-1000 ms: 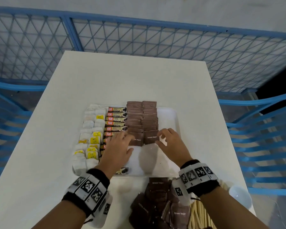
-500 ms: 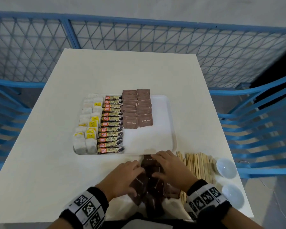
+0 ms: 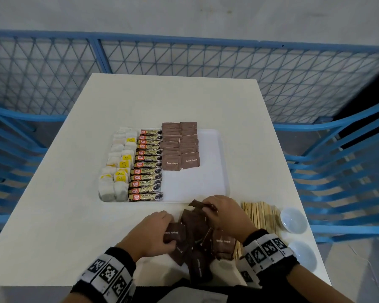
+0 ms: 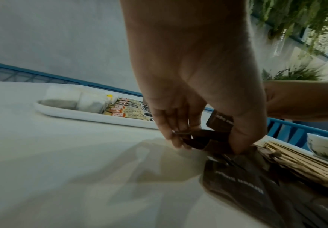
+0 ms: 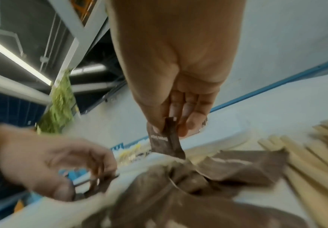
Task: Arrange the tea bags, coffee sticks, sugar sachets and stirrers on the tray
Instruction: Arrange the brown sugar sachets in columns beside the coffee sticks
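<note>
A white tray (image 3: 212,162) holds tea bags (image 3: 118,165) in the left columns, coffee sticks (image 3: 148,165) beside them and two columns of brown sugar sachets (image 3: 181,145). A loose pile of brown sugar sachets (image 3: 197,239) lies on the table in front of the tray. My left hand (image 3: 153,232) pinches one sachet (image 3: 173,234) at the pile's left side; the left wrist view shows the sachet (image 4: 208,138) between thumb and fingers. My right hand (image 3: 223,213) pinches another sachet (image 3: 202,205) lifted off the pile, also seen hanging as a dark sachet (image 5: 166,138). Wooden stirrers (image 3: 259,215) lie right of the pile.
Two small white dishes (image 3: 293,219) sit near the table's right front corner. The white table (image 3: 74,193) is ringed by blue mesh fencing (image 3: 184,57). The tray's right half is bare white surface.
Both hands drew back from the sachet rows on the tray to the loose pile in front of it, and each has now pinched a sachet there. The camera view shifted.
</note>
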Available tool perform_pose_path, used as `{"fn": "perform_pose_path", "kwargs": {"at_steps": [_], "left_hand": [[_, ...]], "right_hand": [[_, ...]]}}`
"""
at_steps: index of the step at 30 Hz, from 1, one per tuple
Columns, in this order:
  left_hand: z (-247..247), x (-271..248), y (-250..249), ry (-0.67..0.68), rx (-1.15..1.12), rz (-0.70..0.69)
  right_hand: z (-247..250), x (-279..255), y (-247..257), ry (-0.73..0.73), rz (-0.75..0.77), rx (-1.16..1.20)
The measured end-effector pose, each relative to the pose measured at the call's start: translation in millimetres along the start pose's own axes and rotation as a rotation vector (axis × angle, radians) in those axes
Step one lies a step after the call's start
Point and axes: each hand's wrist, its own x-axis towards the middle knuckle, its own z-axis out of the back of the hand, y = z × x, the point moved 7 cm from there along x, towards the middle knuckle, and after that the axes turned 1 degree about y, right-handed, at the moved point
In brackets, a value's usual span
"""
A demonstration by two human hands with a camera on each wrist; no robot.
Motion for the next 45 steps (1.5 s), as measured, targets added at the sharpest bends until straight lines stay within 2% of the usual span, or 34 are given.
{"fn": "perform_pose_path", "kwargs": {"at_steps": [3,6,9,11,12,14,16,19,22,24,26,28,31,33,37,40,45], "left_hand": [[1,-8,9,0.029,-0.243,0.078],[3,-13,17,-0.014,-0.476,0.121],[9,-14,20,0.004,-0.974,0.210],[17,-17,13,0.051,-1.343,0.191],[22,-18,9,0.068,-1.448,0.154],[33,-20,-2,0.103,-1.502,0.070],[36,-18,-10,0.094,-1.462,0.046],[40,-11,-12,-0.038,-1.284,0.134],[44,-8,-10,-0.124,-1.295,0.211],[43,-9,-11,-0.110,-1.334,0.221],[43,-11,-10,-0.079,-1.264,0.209],[39,-13,-8,-0.052,-1.118,0.175],[30,-9,-8,-0.041,-0.629,0.068],[17,-6,-16,0.016,-0.357,0.003],[-12,-2,-27,0.153,0.030,-0.097],[-21,-2,-26,0.164,0.194,-0.116],[-17,1,-31,0.106,0.251,-0.115]], "right_hand": [[7,0,4,-0.024,-0.037,0.204],[5,1,15,0.067,-0.069,0.424],[2,5,31,0.183,-0.040,0.521],[3,9,40,0.195,-0.020,0.546],[3,12,44,0.187,-0.008,0.573],[5,17,51,0.147,0.010,0.648],[6,20,57,0.108,0.029,0.692],[3,19,64,0.108,0.100,0.584],[2,11,63,0.130,0.136,0.469],[7,6,49,0.121,0.100,0.332],[12,-4,26,0.120,0.015,0.178],[12,-18,1,0.170,-0.066,0.002],[3,-44,-25,0.247,-0.132,-0.220],[-6,-56,-35,0.268,-0.164,-0.268],[-17,-65,-35,0.259,-0.165,-0.289],[-17,-64,-29,0.285,-0.123,-0.301],[-19,-61,-21,0.319,-0.083,-0.196]]}}
